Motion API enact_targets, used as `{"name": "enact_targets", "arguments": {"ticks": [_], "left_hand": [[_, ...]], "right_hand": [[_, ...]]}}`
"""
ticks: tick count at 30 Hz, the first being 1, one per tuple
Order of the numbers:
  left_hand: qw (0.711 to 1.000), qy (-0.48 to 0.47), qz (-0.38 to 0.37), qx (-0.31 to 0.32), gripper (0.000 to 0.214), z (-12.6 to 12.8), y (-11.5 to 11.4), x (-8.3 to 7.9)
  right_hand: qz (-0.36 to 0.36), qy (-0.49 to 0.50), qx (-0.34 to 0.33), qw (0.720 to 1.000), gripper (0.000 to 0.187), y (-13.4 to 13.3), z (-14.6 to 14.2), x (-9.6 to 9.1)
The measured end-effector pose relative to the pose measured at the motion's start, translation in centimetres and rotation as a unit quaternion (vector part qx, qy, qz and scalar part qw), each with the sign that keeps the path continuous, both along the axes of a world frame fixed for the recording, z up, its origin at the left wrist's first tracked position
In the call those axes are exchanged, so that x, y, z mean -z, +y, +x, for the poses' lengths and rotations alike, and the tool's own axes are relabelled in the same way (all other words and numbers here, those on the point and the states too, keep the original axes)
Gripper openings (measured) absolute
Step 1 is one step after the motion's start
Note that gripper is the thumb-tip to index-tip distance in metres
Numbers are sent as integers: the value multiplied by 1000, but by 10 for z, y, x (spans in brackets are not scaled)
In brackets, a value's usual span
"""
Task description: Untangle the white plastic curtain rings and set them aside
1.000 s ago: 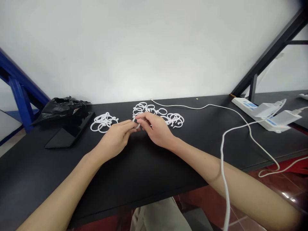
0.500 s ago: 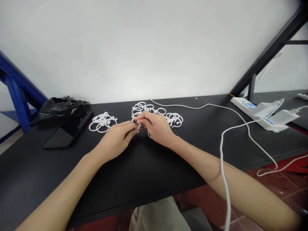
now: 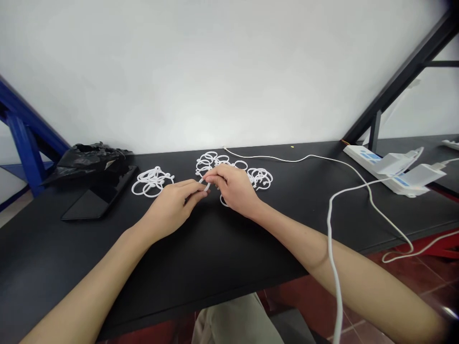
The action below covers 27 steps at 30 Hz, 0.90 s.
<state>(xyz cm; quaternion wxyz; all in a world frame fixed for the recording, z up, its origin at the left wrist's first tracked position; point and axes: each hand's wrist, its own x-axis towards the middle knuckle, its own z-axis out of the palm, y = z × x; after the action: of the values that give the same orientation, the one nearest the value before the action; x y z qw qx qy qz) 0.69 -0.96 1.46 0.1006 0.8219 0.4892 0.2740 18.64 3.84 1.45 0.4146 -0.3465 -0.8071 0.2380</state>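
Between the fingertips of both hands is a white plastic shower curtain ring (image 3: 207, 187), partly covered by the fingers. My left hand (image 3: 174, 204) pinches it from the left with thumb and fingers closed. From the right, my right hand (image 3: 234, 188) grips the same ring, fingers bent over it. Just behind the hands lies a loose pile of similar white rings (image 3: 211, 156), several with small knobs. More rings (image 3: 260, 178) spread to the right of my right hand, and one lies partly under it. A separate heap of rings (image 3: 150, 181) sits left of my left hand.
A dark tablet or phone (image 3: 95, 203) lies left on the black table (image 3: 201, 267), beside a crumpled black plastic bag (image 3: 89, 160). White power strips with plugged adapters (image 3: 390, 167) stand at the right. A white cable (image 3: 330, 229) passes over my right forearm.
Both hands stay nearly in place on the ring. The fingers have shifted slightly, and more of the ring shows between them.
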Motion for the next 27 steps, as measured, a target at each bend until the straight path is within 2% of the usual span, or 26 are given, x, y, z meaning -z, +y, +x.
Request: {"name": "enact_targets", "arguments": {"ticks": [6,8,10,13,15,17,19,22,25,27], "left_hand": [[1000,0,4,-8,30,0,-2,-1],[999,2,19,-28,27,-1,0,0],[997,13,48,-67,26,-5,4,1],[980,67,96,-159,28,-17,10,3],[964,102,102,-224,29,-26,13,5],[954,113,96,-262,28,-35,15,7],[952,106,89,-274,27,-41,16,9],[952,87,87,-282,27,-42,16,11],[953,71,100,-278,29,-34,15,8],[963,47,99,-244,31,-25,13,4]], "right_hand": [[2,9,3,1000,15,0,0,1],[-11,7,11,1000,14,-1,1,1],[-22,-11,31,999,24,0,3,2],[7,-105,82,991,28,2,7,2],[41,-197,108,974,26,5,9,3],[61,-276,119,952,25,7,11,5],[65,-322,121,937,20,9,12,7],[71,-336,119,932,17,11,13,8],[94,-291,126,944,17,8,13,4],[108,-232,123,959,15,3,12,1]]}}
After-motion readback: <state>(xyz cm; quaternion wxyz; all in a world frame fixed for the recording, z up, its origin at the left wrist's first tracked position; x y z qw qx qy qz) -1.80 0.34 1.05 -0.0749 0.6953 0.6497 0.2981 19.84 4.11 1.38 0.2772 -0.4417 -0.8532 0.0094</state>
